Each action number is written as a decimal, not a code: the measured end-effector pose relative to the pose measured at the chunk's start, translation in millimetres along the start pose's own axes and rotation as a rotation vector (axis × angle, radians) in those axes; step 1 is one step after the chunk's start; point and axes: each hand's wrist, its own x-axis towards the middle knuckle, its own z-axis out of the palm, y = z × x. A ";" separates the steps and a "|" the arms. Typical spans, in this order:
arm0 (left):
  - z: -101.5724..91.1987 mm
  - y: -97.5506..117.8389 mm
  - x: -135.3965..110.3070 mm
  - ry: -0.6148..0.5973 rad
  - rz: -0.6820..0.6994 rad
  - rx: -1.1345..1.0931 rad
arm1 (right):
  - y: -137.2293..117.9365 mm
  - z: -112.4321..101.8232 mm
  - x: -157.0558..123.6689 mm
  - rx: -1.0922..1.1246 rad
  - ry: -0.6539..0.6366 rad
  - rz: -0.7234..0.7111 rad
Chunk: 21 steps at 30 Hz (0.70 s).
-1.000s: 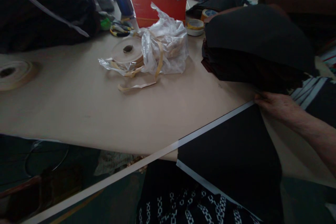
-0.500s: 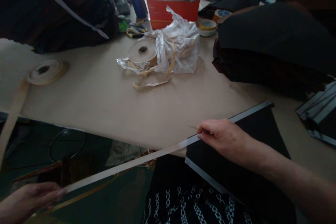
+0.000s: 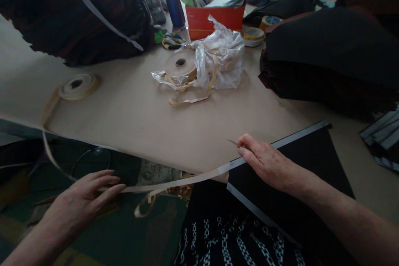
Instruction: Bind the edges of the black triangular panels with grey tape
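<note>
My right hand (image 3: 264, 162) rests on the taped edge of a black fabric piece (image 3: 299, 174) at the table's front edge, its fingers closed down on the pale tape strip (image 3: 187, 181). The strip runs left off the table to my left hand (image 3: 84, 199). That hand is below the table edge with its fingers stretched out, and the strip passes under the fingertips. A loose loop of tape hangs beneath the strip. The strip leads back to a tape roll (image 3: 77, 86) lying flat at the table's left.
A tall stack of black fabric (image 3: 330, 58) fills the right side. A plastic bag with tape rolls (image 3: 215, 60) sits mid-table, a red box (image 3: 215, 20) of supplies behind it. Dark cloth (image 3: 77, 12) is heaped at the back left. Striped pieces (image 3: 383, 137) lie far right.
My right hand slid from the fabric's far corner to its near end on the strip. My left hand came up into view, and the strip has slackened into a loop.
</note>
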 end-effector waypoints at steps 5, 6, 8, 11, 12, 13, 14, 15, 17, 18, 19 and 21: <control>39.9 90.1 19.4 -0.137 0.116 -0.387 | -7.1 -10.6 -18.8 0.161 0.001 -0.079; 52.2 105.1 20.9 -0.155 0.108 -0.409 | -9.1 -9.9 -21.4 0.194 -0.011 -0.082; 78.1 123.5 23.3 -0.166 0.109 -0.386 | -11.1 -5.8 -24.5 0.268 -0.045 -0.028; 110.5 127.1 26.8 -0.076 0.132 -0.337 | -7.8 5.5 -23.6 0.378 -0.093 0.115; 117.2 125.4 27.6 -0.067 0.148 -0.355 | -5.5 9.8 -22.4 0.404 -0.095 0.137; 121.0 123.6 27.8 -0.076 0.166 -0.389 | -3.2 13.8 -21.1 0.418 -0.091 0.146; 122.1 122.3 27.1 -0.093 0.181 -0.426 | -1.1 17.3 -19.9 0.425 -0.088 0.148; 120.6 121.7 25.5 -0.101 0.190 -0.446 | 0.3 20.3 -18.9 0.424 -0.087 0.149; 111.8 122.8 19.3 -0.066 0.192 -0.412 | 1.1 24.0 -18.0 0.400 -0.083 0.156; 106.0 124.0 15.3 -0.016 0.195 -0.383 | 0.6 24.8 -18.0 0.388 -0.082 0.156; 100.5 125.3 11.3 0.046 0.201 -0.366 | -0.3 25.1 -18.3 0.378 -0.080 0.152; 93.9 127.2 5.8 0.161 0.212 -0.380 | -2.3 24.5 -19.1 0.361 -0.075 0.139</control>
